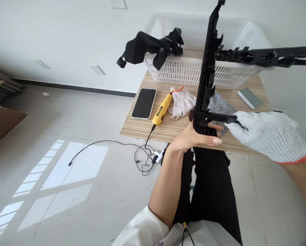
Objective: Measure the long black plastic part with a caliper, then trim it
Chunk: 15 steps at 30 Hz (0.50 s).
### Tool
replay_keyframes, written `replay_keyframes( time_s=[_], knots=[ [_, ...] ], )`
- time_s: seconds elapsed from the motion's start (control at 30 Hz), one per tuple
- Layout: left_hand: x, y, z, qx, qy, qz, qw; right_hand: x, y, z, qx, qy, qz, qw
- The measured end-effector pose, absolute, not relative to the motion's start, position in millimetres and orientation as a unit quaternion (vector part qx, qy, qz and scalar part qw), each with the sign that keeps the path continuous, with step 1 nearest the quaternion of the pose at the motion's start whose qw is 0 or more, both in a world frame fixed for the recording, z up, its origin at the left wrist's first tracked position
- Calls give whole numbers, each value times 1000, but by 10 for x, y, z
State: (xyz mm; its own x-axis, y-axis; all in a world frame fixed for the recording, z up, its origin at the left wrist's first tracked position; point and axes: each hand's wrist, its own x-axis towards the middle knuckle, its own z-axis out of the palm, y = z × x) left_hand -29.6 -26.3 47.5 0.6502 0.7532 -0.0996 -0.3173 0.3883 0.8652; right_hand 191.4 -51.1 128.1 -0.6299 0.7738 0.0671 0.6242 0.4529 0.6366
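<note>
My bare left hand [194, 138] cups the lower end of a long black plastic trim part [208, 65], which stands upright in front of me. My right hand [267, 133], in a white knit glove with an orange cuff, is closed around a thin dark tool [226, 118] whose tip rests against the part's lower end. A spare white glove [182, 101] lies on the small wooden table [168, 128] just behind the part, beside a grey abrasive pad [221, 105].
A smartphone [144, 103] and a yellow corded rotary tool [162, 109] lie on the table's left side, with the cable trailing to the floor. A white plastic basket [194, 70] at the back holds more black parts [268, 56]. A grey block [250, 98] sits right.
</note>
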Motion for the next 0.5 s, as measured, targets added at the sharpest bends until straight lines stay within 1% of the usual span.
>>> replay_keyframes(
  time_s=[0.07,0.1,0.27,0.33,0.5],
  knots=[
    [-252,-267,481,408,270,336,805,1895,-525,1276,461,836,259,145],
    [-224,-268,478,385,280,340,811,1891,-529,1268,482,832,235,145],
    [-89,-261,431,307,311,376,817,1897,-521,1176,580,796,159,68],
    [-63,-255,421,295,322,388,812,1874,-504,1154,606,779,147,60],
    [-79,-231,403,284,348,415,791,1749,-424,1195,608,770,164,104]
  ],
)
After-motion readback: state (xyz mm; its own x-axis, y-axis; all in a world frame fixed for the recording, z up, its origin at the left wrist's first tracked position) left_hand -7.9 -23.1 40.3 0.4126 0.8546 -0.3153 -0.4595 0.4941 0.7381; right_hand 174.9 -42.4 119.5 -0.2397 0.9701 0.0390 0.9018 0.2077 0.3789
